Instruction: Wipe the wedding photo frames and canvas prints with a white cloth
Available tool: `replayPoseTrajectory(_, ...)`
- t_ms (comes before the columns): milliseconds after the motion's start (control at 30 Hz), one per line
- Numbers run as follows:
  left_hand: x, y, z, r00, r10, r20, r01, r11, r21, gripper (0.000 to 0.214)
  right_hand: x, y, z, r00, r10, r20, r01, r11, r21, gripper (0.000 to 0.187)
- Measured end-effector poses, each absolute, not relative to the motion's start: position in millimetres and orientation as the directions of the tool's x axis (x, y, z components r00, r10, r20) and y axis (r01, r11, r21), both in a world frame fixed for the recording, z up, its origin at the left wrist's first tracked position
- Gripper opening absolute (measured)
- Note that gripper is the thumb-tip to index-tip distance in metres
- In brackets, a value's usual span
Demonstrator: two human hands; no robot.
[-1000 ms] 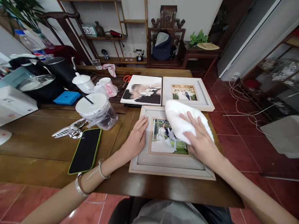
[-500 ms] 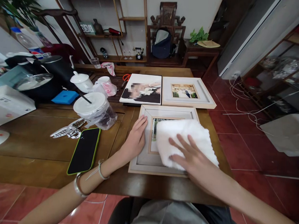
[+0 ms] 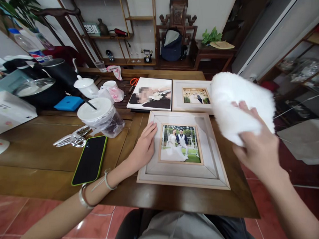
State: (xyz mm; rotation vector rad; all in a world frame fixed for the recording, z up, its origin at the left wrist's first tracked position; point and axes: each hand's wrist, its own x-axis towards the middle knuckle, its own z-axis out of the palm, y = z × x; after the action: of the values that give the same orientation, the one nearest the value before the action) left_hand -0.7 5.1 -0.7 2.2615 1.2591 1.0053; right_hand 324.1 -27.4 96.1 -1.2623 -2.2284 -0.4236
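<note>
A picture frame [image 3: 215, 170] with a pale wide border lies flat near the table's front edge, a wedding photo [image 3: 181, 144] showing at its centre. My left hand [image 3: 145, 147] holds the frame's left edge, fingers over the rim; its thumb is out of sight. To the right, my right hand [image 3: 258, 140] is closed on a fluffy white cloth [image 3: 241, 98], raised clear of the frame. The cloth covers the right end of a second picture frame [image 3: 177, 95] lying behind. Beside that lies a photo panel [image 3: 162, 104] with a blurred patch.
On the wooden table [image 3: 42, 180] to my left are a phone [image 3: 90, 160], a bunch of keys [image 3: 73, 136] and a lidded cup [image 3: 102, 114] with a straw. Farther back are orange-handled scissors [image 3: 134, 82], a white lidded pot [image 3: 86, 86] and a blue box [image 3: 68, 103].
My right hand has lifted the white cloth off the front frame and moved it up and right, uncovering the photo. My left hand has stayed on the frame's edge.
</note>
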Motion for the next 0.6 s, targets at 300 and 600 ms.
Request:
replayPoseTrajectory(300,-1,4,0,0.342,0.855,0.39,0.605,-0.518,0.605,0.051,281,-2,58,-0.642,0.748,0.167,0.767,0.623,0.156,0.056)
replayPoseTrajectory(600,0,4,1,0.335,0.856,0.394,0.6,-0.516,0.611,0.05,274,-92,72,-0.732,0.662,0.162,0.663,0.746,-0.057,0.062)
